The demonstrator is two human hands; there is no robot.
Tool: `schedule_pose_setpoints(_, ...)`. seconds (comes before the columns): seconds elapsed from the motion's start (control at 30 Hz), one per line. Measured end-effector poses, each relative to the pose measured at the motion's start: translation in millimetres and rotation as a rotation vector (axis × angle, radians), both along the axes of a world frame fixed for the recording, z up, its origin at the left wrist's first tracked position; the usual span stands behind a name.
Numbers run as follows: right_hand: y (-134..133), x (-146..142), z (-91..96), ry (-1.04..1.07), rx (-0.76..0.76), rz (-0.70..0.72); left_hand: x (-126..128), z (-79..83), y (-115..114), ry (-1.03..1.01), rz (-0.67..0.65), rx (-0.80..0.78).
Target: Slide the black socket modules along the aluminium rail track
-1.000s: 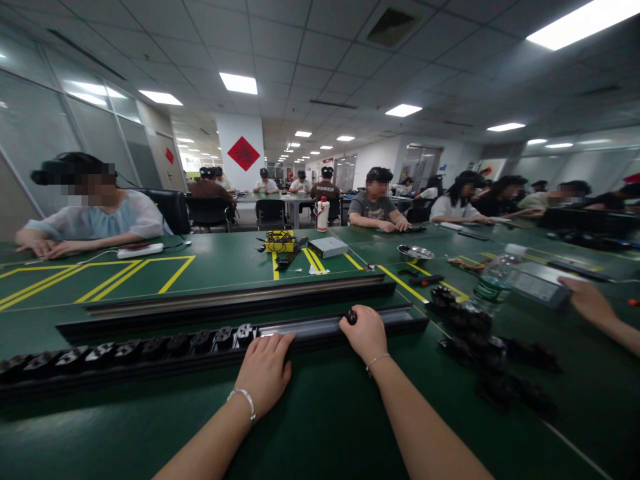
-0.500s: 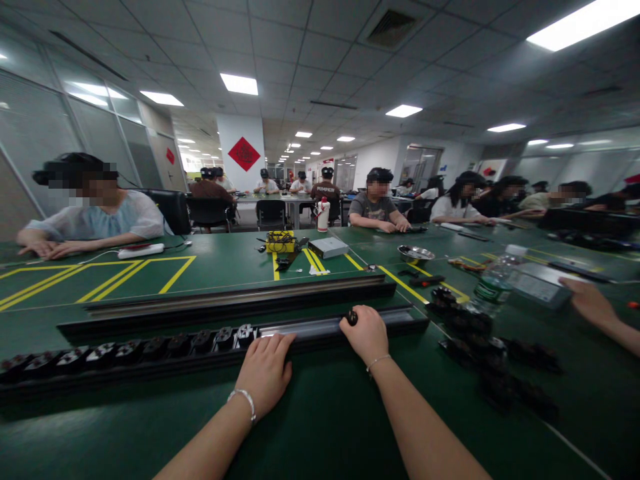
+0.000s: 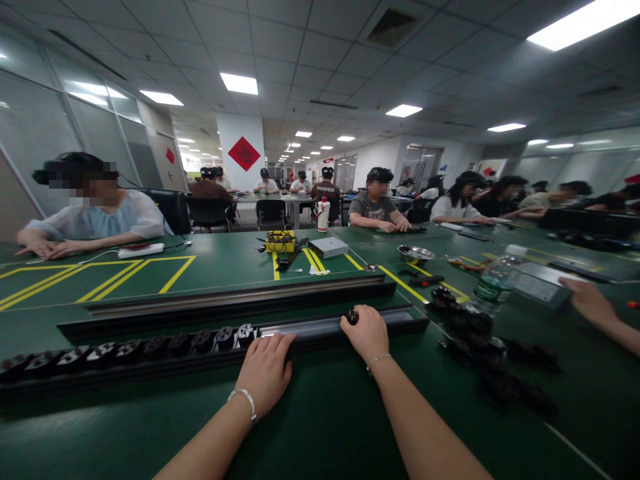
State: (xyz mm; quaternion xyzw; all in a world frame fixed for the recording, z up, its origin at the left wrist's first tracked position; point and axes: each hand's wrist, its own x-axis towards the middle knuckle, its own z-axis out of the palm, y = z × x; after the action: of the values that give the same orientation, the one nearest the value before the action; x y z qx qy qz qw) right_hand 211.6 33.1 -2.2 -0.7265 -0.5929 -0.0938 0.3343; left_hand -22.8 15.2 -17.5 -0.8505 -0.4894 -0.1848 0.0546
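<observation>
A long black track (image 3: 305,337) with a pale, shiny inner channel lies across the table in front of me. A row of black socket-like modules (image 3: 177,345) fills its left part, and the last one has a lighter face. My left hand (image 3: 265,370) curls over the track's near edge just right of that module, its thumb on the near side. Farther right, my right hand (image 3: 367,333) is closed around a small black piece (image 3: 353,317) at the track. Most of that piece is hidden by the fingers.
Another black track (image 3: 240,297) lies behind. Loose black modules (image 3: 493,360) are heaped at right, beside a plastic bottle (image 3: 493,283). Another person's hand (image 3: 593,303) touches a grey box (image 3: 543,283). Farther back are a metal bowl (image 3: 416,253) and a silver box (image 3: 327,248).
</observation>
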Motion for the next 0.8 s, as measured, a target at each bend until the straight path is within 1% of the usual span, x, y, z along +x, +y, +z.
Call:
schedule_pose_setpoints(0.43, 3.0, 0.6, -0.5, -0.012, 0.001, -0.016, 0.5, 0.5, -0.7, 0.0, -0.005, 0.001)
schedule_pose_setpoints(0.8, 2.0, 0.9, 0.6, -0.002, -0.01, 0.02, 0.8, 3.3, -1.0, -0.002, 0.002, -0.022)
